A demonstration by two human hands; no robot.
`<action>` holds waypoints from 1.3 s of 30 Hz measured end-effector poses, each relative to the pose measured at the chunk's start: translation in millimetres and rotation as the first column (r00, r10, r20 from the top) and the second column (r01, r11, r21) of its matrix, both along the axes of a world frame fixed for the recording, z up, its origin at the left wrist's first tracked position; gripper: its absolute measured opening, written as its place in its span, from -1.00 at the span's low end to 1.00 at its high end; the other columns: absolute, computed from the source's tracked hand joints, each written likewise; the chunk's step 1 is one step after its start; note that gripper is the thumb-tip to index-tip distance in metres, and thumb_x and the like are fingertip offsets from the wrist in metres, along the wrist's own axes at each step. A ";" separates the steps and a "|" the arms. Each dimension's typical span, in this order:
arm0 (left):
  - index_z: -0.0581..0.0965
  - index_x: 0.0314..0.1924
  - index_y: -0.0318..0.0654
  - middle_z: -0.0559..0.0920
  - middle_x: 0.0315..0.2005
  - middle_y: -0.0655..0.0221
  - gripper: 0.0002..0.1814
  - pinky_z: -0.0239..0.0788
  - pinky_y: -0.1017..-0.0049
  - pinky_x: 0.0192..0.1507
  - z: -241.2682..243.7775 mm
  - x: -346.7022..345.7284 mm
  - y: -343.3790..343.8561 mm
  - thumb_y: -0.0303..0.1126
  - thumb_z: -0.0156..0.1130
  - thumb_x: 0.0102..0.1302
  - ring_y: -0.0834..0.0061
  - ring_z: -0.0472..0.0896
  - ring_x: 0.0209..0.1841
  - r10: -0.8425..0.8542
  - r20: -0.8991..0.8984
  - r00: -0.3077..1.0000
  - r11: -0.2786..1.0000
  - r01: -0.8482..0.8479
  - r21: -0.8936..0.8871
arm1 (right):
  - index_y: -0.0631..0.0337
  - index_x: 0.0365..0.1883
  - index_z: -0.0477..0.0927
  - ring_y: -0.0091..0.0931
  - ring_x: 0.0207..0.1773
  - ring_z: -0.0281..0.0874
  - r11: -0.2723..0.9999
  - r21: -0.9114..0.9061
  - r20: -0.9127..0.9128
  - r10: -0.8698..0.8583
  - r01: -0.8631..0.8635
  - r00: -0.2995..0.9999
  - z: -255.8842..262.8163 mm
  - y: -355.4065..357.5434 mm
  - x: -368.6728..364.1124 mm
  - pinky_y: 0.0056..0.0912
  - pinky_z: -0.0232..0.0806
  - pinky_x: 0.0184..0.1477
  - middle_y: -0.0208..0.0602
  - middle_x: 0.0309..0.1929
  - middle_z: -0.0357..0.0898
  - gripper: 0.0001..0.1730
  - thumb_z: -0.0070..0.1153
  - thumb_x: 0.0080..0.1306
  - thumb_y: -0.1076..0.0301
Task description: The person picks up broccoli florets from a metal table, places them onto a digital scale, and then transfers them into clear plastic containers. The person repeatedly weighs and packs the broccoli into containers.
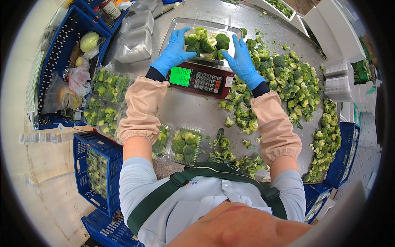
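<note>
A clear plastic clamshell box [207,58] filled with broccoli florets [207,44] sits on the metal pan [172,25] of a digital scale. My left hand [173,49], in a blue glove, is at the box's left side, thumb and fingers spread around its edge. On the opposite side my right hand [243,60], also gloved in blue, spreads its thumb and fingers the same way. Whether either hand grips the box is unclear. Below it, the scale's red-framed keypad panel [206,81] faces me, its green display [180,76] lit.
Loose broccoli florets [285,77] heap across the steel table [182,109] on the right. Filled clamshells [186,145] stand at the near edge and left. Empty clear boxes [135,44] are stacked left of the scale, near a knife [165,10]. Blue crates [106,182] flank the table.
</note>
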State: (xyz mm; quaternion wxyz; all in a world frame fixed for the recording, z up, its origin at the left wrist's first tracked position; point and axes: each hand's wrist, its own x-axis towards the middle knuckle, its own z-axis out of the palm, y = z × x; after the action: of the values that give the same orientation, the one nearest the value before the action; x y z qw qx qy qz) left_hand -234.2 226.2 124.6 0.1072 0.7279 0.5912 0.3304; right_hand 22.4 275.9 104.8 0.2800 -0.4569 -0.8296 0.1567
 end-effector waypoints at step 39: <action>0.33 0.24 -0.04 0.44 0.12 0.11 -0.50 0.17 0.24 0.21 -22.7 9.1 29.4 -0.22 0.06 0.29 0.03 0.32 0.22 0.147 -0.088 0.985 0.989 -0.149 -0.011 | 0.17 -0.17 0.49 -0.11 -0.14 0.49 0.934 -0.107 -0.156 0.322 -0.340 0.934 38.2 64.9 -55.2 -0.18 0.37 -0.08 -0.06 -0.21 0.53 -0.72 0.11 0.09 0.50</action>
State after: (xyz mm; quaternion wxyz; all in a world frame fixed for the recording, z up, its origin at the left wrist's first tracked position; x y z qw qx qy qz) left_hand -225.2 255.6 101.9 0.0631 0.6947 0.6505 0.3003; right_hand -32.8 340.8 143.0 0.2743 -0.3161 -0.8617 0.2870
